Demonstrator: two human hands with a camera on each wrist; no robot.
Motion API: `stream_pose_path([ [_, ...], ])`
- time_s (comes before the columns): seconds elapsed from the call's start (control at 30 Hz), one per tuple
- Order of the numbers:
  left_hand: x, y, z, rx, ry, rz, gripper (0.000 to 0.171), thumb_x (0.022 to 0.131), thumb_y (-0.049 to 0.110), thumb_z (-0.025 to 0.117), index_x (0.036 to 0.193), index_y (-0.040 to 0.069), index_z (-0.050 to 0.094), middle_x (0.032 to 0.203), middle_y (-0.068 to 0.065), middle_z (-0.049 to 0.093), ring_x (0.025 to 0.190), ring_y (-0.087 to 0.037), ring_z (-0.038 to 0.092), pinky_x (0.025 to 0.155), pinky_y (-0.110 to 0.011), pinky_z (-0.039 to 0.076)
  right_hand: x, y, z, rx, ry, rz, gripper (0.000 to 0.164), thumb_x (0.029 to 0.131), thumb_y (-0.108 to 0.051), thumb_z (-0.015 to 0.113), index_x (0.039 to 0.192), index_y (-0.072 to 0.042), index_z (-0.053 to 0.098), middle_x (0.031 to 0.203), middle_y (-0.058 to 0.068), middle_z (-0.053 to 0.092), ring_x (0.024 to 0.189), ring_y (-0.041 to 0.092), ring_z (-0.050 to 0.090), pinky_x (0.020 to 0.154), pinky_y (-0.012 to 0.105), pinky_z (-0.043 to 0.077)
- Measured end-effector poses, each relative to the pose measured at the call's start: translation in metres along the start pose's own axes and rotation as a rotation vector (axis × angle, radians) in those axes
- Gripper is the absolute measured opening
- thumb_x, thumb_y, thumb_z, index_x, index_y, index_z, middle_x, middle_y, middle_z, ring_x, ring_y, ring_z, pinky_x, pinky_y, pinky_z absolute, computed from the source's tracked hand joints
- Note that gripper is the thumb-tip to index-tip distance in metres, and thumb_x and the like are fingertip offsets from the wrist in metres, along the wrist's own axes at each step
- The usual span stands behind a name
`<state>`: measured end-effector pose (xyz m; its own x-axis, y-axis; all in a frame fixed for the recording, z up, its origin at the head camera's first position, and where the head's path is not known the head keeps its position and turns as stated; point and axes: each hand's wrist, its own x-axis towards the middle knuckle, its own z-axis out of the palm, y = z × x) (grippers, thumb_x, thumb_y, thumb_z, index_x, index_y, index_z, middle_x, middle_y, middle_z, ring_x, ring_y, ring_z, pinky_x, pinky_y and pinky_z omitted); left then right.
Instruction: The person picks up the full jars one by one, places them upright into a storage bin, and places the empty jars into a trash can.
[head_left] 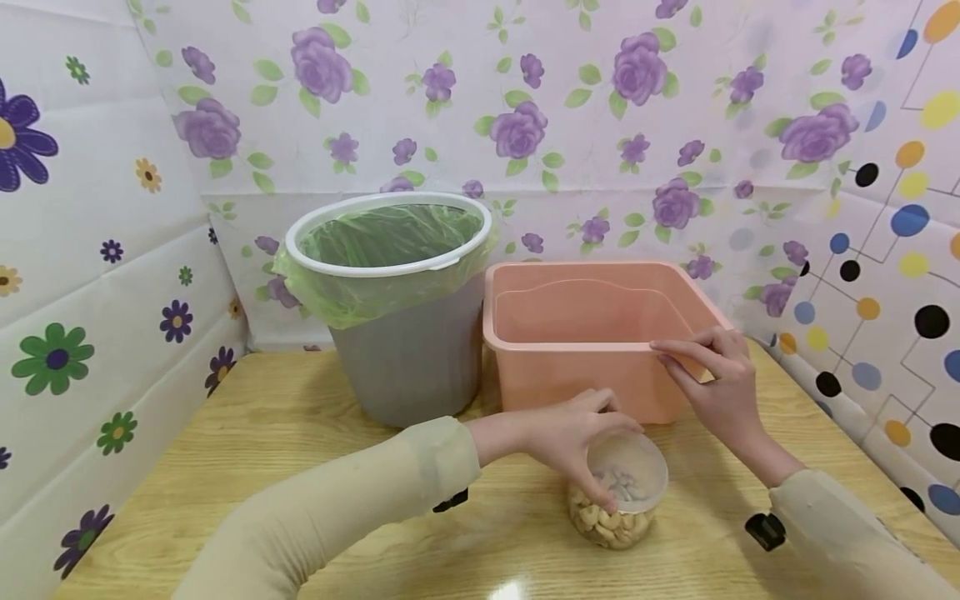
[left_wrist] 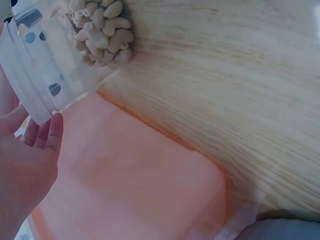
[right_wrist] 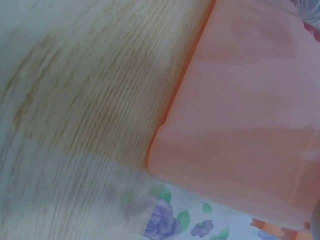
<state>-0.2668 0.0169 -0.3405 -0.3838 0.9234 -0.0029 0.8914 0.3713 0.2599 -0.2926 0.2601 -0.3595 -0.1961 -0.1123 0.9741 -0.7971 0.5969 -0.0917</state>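
A clear round jar (head_left: 628, 492) holds cashews (left_wrist: 107, 37) in its lower part and has a frosted, translucent top rim. My left hand (head_left: 573, 437) grips the jar at its top, thumb on the near side and fingers around the back. At the edge of the left wrist view, the left fingertips (left_wrist: 55, 131) lie against that rim. My right hand (head_left: 712, 375) is at the front rim of a pink plastic bin (head_left: 585, 379), with thumb and forefinger pinching the rim. The right wrist view shows mostly the bin's outer wall.
Left of the pink bin stands a grey trash can (head_left: 412, 358) with a white rim and a green liner bag (head_left: 352, 292). Both containers stand at the back of the wood-grain table (head_left: 330, 467). Patterned sheets (head_left: 450, 100) hang behind and at both sides.
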Motion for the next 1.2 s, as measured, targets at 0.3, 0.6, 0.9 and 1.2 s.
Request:
stream_pose_path([
  [0.3,-0.004,0.007,0.007,0.062,0.033,-0.033,0.100,0.070,0.062,0.081,0.149,0.017,0.040,0.142,0.000,0.043,0.120,-0.009,0.038,0.096,-0.013,0.038,-0.001,0.000,-0.002,-0.016,-0.004,0.005,0.037,0.091,-0.040,0.068,0.091,-0.005,0.080,0.072,0.012,0.055,0.068,0.016,0.037,0.079,0.028,0.022],
  [0.6,-0.004,0.006,0.002,0.003,-0.001,-0.033,0.094,0.068,0.061,0.083,0.147,0.026,0.044,0.123,0.005,0.042,0.109,-0.006,0.034,0.090,-0.015,0.036,-0.002,0.001,-0.001,-0.017,-0.007,-0.002,0.037,0.091,-0.039,0.068,0.092,-0.005,0.080,0.072,0.013,0.055,0.068,0.016,0.038,0.079,0.029,0.022],
  [0.9,0.000,0.006,-0.012,0.076,-0.109,0.010,0.095,0.065,0.064,0.084,0.146,0.034,0.044,0.113,0.004,0.039,0.104,-0.009,0.033,0.084,-0.017,0.034,-0.001,0.001,0.000,-0.004,-0.009,0.001,0.037,0.090,-0.038,0.069,0.091,-0.003,0.080,0.073,0.013,0.055,0.069,0.018,0.037,0.079,0.029,0.022],
  [1.2,0.001,0.006,-0.021,0.138,-0.169,0.050,0.097,0.061,0.066,0.085,0.146,0.042,0.043,0.108,0.005,0.038,0.100,-0.010,0.034,0.084,-0.019,0.032,-0.005,0.010,-0.001,0.000,-0.027,0.006,0.022,0.087,-0.028,0.075,0.095,-0.009,0.081,0.075,0.011,0.057,0.071,0.016,0.039,0.081,0.026,0.023],
])
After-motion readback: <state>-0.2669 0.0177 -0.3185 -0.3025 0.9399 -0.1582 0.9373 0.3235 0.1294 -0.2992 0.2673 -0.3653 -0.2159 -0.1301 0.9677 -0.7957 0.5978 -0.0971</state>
